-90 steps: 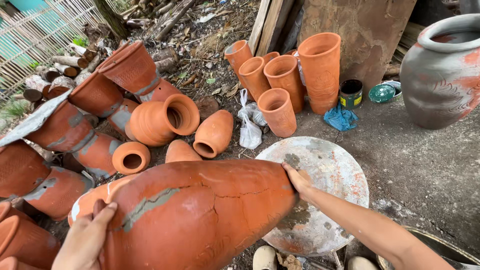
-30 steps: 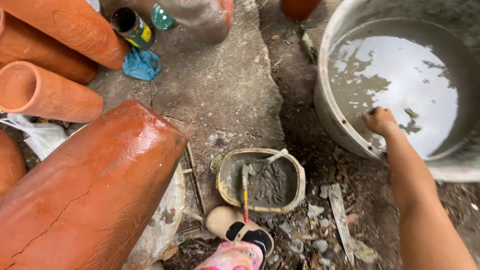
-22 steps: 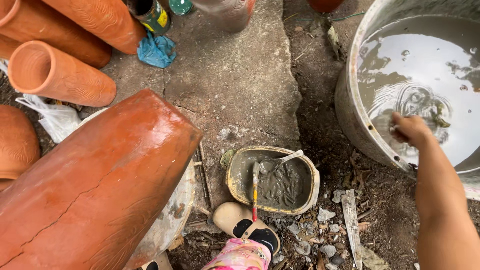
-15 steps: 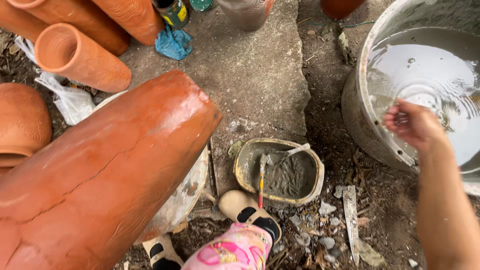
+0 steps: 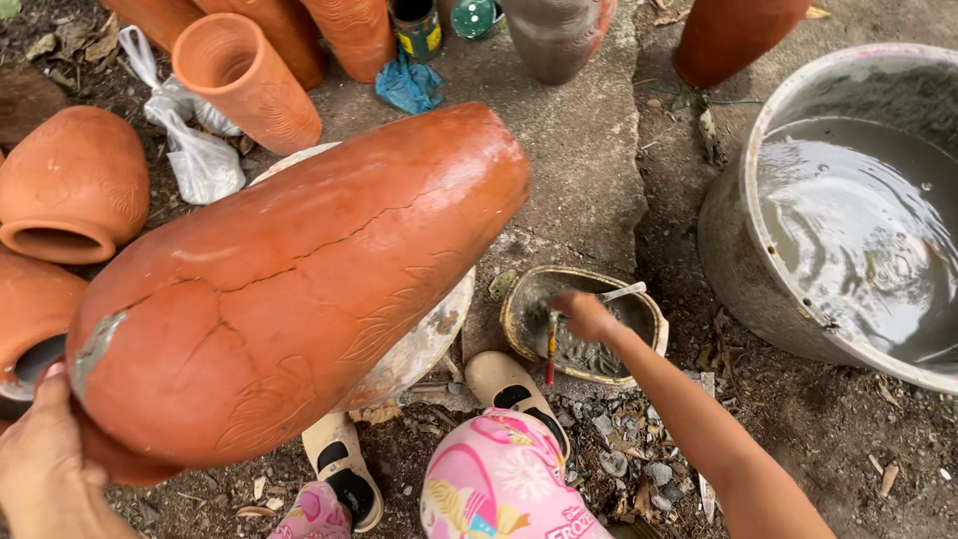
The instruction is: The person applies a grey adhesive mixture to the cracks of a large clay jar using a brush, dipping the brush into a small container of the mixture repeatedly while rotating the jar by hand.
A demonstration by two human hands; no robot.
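Note:
A large cracked terracotta pot (image 5: 299, 289) lies on its side over a pale round slab (image 5: 431, 334). My left hand (image 5: 45, 459) grips the pot's end at the bottom left, where a grey patch shows. My right hand (image 5: 584, 314) reaches over a small dented bowl (image 5: 519, 299) of grey paste, its fingers bunched together and pointing down into it. A thin brush (image 5: 549, 349) with a red and yellow handle lies in the bowl just left of the hand; I cannot tell if the fingers touch it.
A big grey basin (image 5: 748, 200) of murky water stands at the right. Terracotta pots (image 5: 75, 185) and tall vases (image 5: 244, 80) crowd the left and back, with a plastic bag (image 5: 195, 150), blue cloth (image 5: 409, 85) and tin can (image 5: 417, 25). My shoes (image 5: 504, 384) rest below.
My right hand has left the water basin and moved left and down to the paste bowl. The view has swung left, bringing more of the big pot and my left hand into sight.

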